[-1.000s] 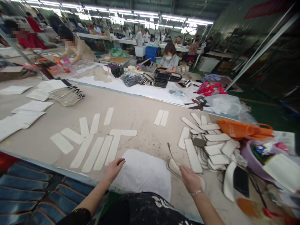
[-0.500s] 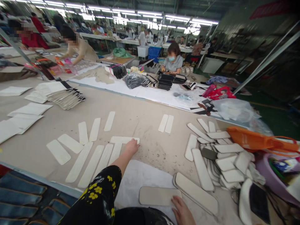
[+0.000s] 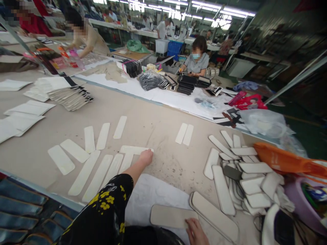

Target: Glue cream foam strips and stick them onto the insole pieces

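My left hand (image 3: 146, 157) reaches across the table with its fingers closed on the right end of a white rounded strip (image 3: 133, 149), which lies crosswise over the top of another pale strip (image 3: 127, 162). Several like strips lie to its left, among them a long one (image 3: 85, 173). Near my body, my right hand (image 3: 196, 232) has its fingers bent over the right end of a beige rounded panel (image 3: 171, 216) on a white sheet (image 3: 143, 197). The underside of that grip is hidden. Two stacked beige panels (image 3: 214, 216) rest just right of it.
A heap of edged panels (image 3: 245, 177) covers the right side, beside an orange bag (image 3: 283, 158) and a purple basin (image 3: 296, 194). Two short strips (image 3: 184, 134) lie farther back. White stacked pieces (image 3: 68, 93) are at left. A masked person (image 3: 196, 61) sits across the table.
The camera view has shifted slightly. My right hand's fingers have drawn closer together at the beige panel's end. My left hand stays at the same strip, its fingers more curled.
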Demonstrator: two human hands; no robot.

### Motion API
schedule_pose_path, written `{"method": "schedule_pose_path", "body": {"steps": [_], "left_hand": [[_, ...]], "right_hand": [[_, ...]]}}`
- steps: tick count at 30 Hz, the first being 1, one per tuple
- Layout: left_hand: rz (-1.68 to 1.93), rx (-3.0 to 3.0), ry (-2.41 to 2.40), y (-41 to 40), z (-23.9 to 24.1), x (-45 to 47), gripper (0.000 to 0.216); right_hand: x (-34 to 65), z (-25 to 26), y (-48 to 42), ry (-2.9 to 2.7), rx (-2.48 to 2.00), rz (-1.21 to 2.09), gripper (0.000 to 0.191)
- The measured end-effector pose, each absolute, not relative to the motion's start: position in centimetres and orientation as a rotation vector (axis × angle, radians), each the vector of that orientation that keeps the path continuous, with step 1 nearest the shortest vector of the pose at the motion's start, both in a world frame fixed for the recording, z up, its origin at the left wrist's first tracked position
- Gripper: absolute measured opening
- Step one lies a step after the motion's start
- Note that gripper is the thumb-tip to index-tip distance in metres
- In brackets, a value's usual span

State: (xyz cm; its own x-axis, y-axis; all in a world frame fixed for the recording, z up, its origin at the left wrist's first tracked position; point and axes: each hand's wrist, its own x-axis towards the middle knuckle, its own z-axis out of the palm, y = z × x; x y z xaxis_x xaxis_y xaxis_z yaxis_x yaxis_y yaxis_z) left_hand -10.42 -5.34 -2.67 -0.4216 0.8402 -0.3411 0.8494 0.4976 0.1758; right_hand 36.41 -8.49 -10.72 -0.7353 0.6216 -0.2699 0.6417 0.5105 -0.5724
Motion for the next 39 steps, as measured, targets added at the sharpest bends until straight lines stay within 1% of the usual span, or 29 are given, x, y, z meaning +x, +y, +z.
{"method": "schedule_pose_path", "body": {"steps": [4,8,12,16,19,21,23,25,28,31,34,36,39], "left_hand": [[0.062,1.434,2.368,-4.4,-2.2,-11.3,0.026],[0.263,1.447,2.426,-3.1,-1.2,-12.6,0.026],[0.521,1.382,2.508,-1.4,0.2,-13.1,0.026],[0.74,1.327,2.51,-0.1,2.2,-13.0,0.025],[1.066,1.2,2.401,0.4,4.8,-12.7,0.024],[1.357,1.083,2.208,0.4,7.2,-12.0,0.022],[1.563,0.997,1.966,0.1,9.8,-10.5,0.024],[1.708,0.907,1.722,-0.7,12.1,-8.2,0.024],[1.8,0.734,1.421,-2.7,14.4,-4.0,0.022],[1.77,0.535,1.245,-5.2,14.9,0.0,0.021],[1.734,0.411,1.144,-7.5,14.3,3.0,0.019],[1.691,0.383,1.101,-8.9,13.8,4.5,0.016],[1.641,0.375,1.107,-10.6,12.9,6.0,0.014]], "right_hand": [[36.2,-10.7,-8.5,2.723,1.132,-1.046,0.031],[35.9,-10.3,-8.9,2.815,1.102,-1.083,0.028],[35.0,-8.6,-9.2,2.843,1.116,-1.119,0.028],[33.4,-6.3,-9.2,2.756,1.22,-1.141,0.029],[32.3,-5.0,-8.8,2.714,1.254,-1.217,0.029],[31.5,-4.3,-8.5,2.71,1.313,-1.297,0.028],[30.6,-3.7,-8.0,2.676,1.466,-1.384,0.027],[29.4,-3.1,-7.4,2.516,1.718,-1.531,0.029],[27.4,-1.9,-6.0,2.001,2.037,-1.984,0.039],[25.7,-0.2,-4.6,1.528,2.103,-2.506,0.049],[25.0,1.4,-3.9,1.236,1.969,-2.885,0.048],[25.1,2.3,-4.0,1.145,1.862,-2.986,0.045],[26.1,3.1,-4.7,1.151,1.778,-2.985,0.039]]}}
